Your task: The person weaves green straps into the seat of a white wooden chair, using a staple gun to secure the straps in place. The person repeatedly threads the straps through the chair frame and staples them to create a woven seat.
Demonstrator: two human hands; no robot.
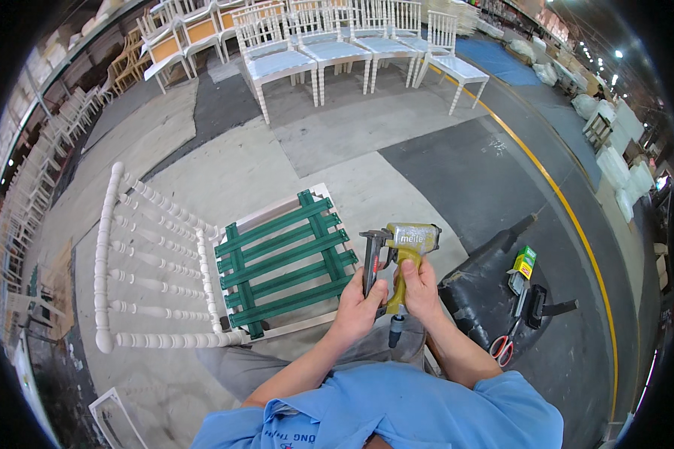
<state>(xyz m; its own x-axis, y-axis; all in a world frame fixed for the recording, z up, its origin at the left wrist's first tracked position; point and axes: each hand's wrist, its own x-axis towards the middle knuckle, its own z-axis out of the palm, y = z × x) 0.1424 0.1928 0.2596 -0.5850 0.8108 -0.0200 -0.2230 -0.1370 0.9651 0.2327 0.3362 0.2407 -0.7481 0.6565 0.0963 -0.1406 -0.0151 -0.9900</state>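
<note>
In front of my body I hold a yellow pneumatic staple gun (416, 238) with a dark magazine. My left hand (359, 305) is closed around the magazine side of the tool. Around its yellow handle wraps my right hand (421, 290), and a dark air fitting (396, 331) hangs below the grip. Just left of the tool, a white chair (103, 258) with turned spindles lies on its side or tilted back. Green webbing strips (277, 260) cross its seat frame in a woven pattern. The tool is apart from the webbing.
A black padded surface (472, 280) to my right carries red-handled scissors (502, 349), a green-and-yellow box (525, 262) and a black tool (535, 305). White chairs (337, 51) stand in a row ahead. A yellow floor line (569, 202) curves along the right.
</note>
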